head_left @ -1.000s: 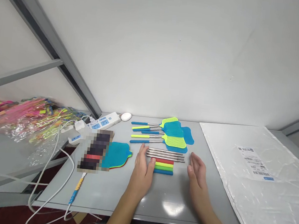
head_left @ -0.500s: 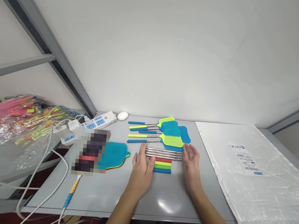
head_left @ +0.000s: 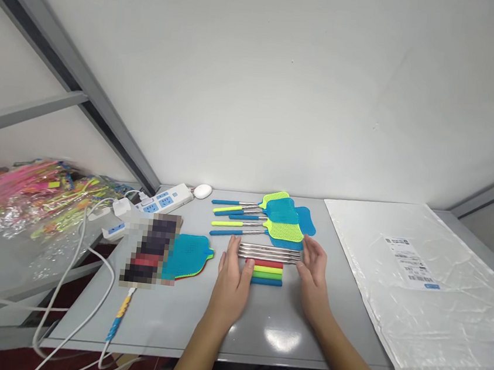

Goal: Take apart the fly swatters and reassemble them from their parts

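Observation:
A row of silver metal rods (head_left: 270, 253) lies across the table between my hands. My left hand (head_left: 233, 283) stands at their left end, its fingers stretched out and its thumb over the left ends of the coloured handles. At the right end, my right hand (head_left: 314, 277) has its thumb and fingers closed about the rod tips. Just below the rods lie red, yellow, green and blue handle grips (head_left: 267, 274), side by side. Behind them are several assembled fly swatters (head_left: 285, 231) with blue or yellow-green heads.
Loose blue swatter heads (head_left: 189, 256) are stacked at left beside a pixelated dark object (head_left: 151, 251) with a cable. A power strip (head_left: 170, 199) and white mouse (head_left: 203, 191) sit behind. Bagged colourful items (head_left: 43, 187) are far left; a white plastic mailer (head_left: 393, 306) covers the right side.
My right thumb has come in against the right end of the rods, and the right fingers have curled more. My left hand has barely shifted.

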{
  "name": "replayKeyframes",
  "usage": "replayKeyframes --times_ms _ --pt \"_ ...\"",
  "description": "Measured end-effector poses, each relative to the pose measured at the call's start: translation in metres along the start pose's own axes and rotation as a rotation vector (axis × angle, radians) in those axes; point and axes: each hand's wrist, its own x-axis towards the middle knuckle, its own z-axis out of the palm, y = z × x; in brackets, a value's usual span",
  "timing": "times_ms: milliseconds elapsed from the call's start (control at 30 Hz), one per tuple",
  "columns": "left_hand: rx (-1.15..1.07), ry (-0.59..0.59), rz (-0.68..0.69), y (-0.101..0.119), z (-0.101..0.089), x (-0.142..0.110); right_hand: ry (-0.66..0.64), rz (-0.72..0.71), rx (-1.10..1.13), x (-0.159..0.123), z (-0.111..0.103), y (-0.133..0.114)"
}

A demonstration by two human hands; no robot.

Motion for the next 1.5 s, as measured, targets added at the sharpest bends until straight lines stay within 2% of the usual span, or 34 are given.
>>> replayKeyframes --times_ms 67,133,267,400,500,633,967,1267,1400,1500 --pt "0.021 0.01 0.025 0.001 -0.001 -0.003 0.016 0.009 -0.209 -0.006 -0.002 -0.004" --pt "0.077 0.012 0.063 0.0 -0.003 -0.01 0.0 0.003 -0.518 -0.016 -0.007 -0.005" --pt "0.326 -0.009 0.148 -0.01 -0.005 -0.033 -0.112 -0.056 -1.136 -0.043 -0.029 0.003" --pt "0.613 -0.017 0.253 -0.026 -0.005 -0.053 -0.196 -0.066 -1.407 -0.064 -0.049 0.009" --pt "0.751 0.02 0.27 -0.032 -0.003 -0.058 -0.206 -0.056 -1.478 -0.066 -0.052 0.008" --pt "0.822 0.04 0.248 -0.029 0.001 -0.056 -0.213 -0.038 -1.518 -0.062 -0.048 0.008" --pt "0.835 0.027 0.194 -0.024 0.002 -0.056 -0.243 -0.003 -1.501 -0.061 -0.048 0.006" --pt "0.802 0.033 0.178 -0.024 0.003 -0.057 -0.286 -0.055 -1.437 -0.061 -0.053 0.005" --pt "0.722 0.065 0.271 -0.014 -0.003 -0.059 -0.297 -0.055 -1.437 -0.061 -0.053 0.003" --pt "0.66 0.11 0.408 0.005 -0.02 -0.042 -0.301 -0.047 -1.449 -0.061 -0.053 0.003"
